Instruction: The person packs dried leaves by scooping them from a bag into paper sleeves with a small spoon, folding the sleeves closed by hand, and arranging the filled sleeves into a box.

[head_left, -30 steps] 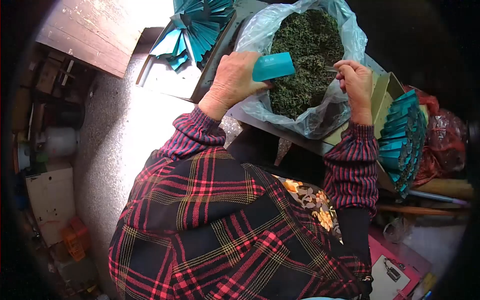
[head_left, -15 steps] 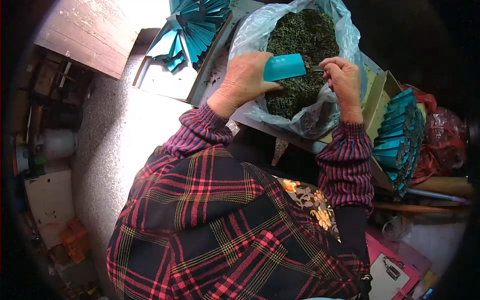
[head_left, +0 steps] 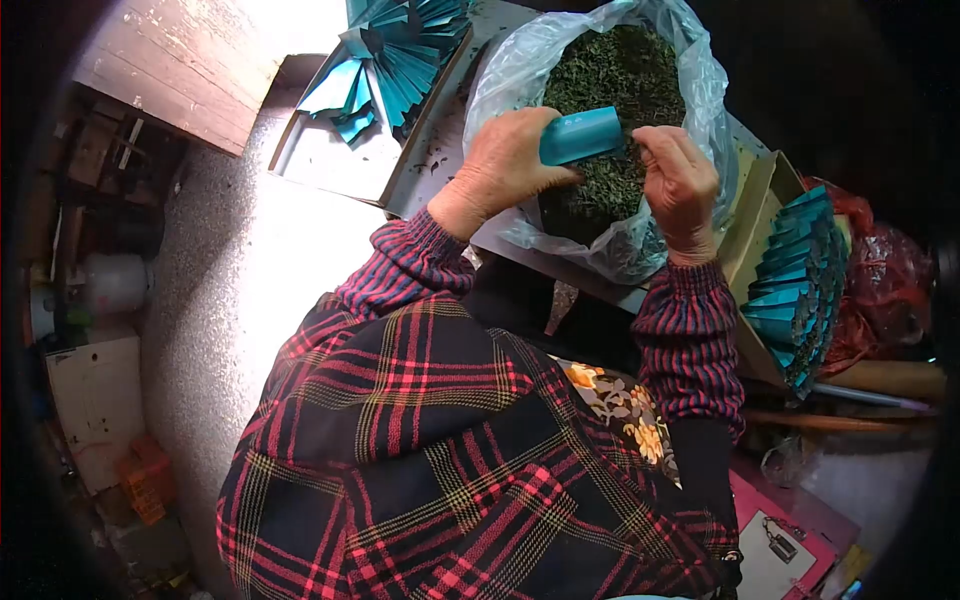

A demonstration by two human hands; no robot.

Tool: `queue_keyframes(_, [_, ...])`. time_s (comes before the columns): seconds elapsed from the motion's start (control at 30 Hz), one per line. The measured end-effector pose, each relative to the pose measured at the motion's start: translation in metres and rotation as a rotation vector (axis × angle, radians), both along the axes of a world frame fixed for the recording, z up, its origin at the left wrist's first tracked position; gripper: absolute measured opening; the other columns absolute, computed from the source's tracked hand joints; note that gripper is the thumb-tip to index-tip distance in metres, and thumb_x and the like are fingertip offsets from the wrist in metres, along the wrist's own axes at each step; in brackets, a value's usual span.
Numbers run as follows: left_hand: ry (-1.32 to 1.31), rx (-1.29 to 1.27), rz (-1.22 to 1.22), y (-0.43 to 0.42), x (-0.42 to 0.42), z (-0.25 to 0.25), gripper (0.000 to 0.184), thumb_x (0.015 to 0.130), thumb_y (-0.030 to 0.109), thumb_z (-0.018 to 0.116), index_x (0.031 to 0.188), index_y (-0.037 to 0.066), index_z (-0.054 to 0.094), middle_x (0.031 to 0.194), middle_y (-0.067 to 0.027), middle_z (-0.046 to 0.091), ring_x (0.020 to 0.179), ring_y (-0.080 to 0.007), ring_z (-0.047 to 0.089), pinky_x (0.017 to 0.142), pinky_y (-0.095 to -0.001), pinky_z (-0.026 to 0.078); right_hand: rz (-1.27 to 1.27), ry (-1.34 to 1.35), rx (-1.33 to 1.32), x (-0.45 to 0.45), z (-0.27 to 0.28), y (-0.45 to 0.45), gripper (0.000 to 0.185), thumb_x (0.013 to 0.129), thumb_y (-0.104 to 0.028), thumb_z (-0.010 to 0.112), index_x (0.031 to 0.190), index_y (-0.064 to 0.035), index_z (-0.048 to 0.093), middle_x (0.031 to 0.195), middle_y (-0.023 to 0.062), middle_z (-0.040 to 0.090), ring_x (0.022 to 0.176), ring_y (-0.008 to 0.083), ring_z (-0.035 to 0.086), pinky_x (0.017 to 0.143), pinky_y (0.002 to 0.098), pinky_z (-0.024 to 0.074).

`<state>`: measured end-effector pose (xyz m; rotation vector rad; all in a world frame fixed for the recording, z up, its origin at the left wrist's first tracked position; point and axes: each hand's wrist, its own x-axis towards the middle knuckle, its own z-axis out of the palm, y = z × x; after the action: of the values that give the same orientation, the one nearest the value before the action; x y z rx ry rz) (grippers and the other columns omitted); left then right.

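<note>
My left hand (head_left: 503,162) is closed around a teal paper packet (head_left: 588,136), held sideways over dried tea-like leaves (head_left: 612,72). The leaves fill a clear plastic bag (head_left: 706,72) with its mouth spread wide. Close to the packet's right end is my right hand (head_left: 682,185), its thumb and fingers pinched together. Whatever sits between those fingers is too small or hidden to make out.
Left of the bag, a shallow cardboard box (head_left: 392,165) holds fanned teal packets (head_left: 405,60). More teal packets (head_left: 790,285) stand in a box (head_left: 752,225) on the right, beside a red plastic bag (head_left: 885,270). A pink folder (head_left: 748,500) lies lower right.
My right hand has lowered slightly, and the thin thing at its fingertips no longer shows. The packet has turned a little in my left hand and looks rounder.
</note>
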<state>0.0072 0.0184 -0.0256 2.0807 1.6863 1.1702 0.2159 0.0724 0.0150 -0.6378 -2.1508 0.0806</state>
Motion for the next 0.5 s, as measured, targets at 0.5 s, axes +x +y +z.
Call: queue_keyframes(0.5, [-0.047,0.016,0.112,-0.007,-0.018,0.002,0.061,0.061,0.04,0.084,0.104,0.002,0.06,0.094,-0.0188,0.063,0.09,-0.0355,0.062,0.077,-0.0412,0.05,-0.452,-0.446,-0.046,-0.006,-0.041,0.038,0.011,0.086,-0.008,0.052,0.088,-0.0072,0.063,0.087,0.0175,0.064,0.076,0.0355,0.063,0.065,0.0441,0.0514])
